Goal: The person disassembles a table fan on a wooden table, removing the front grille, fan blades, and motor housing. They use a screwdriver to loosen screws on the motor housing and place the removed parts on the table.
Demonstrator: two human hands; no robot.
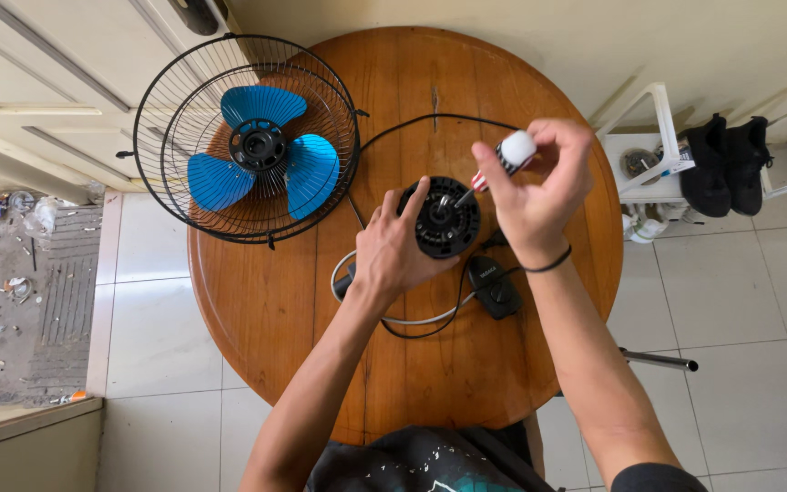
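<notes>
A black fan motor [448,228] stands on the round wooden table [275,310]. My left hand [392,251] rests against the motor's left side, its fingers steadying it. My right hand [535,187] grips a screwdriver [503,159] with a white-capped, striped handle, its shaft angled down onto the top of the motor. A black switch box [494,287] lies just right of the motor, joined to it by black and white cables [412,321].
A black wire fan guard [161,109] with the blue fan blade [261,150] inside lies at the table's left rear. A white rack [662,137] and black shoes [726,159] stand on the tiled floor at right. A door is at upper left.
</notes>
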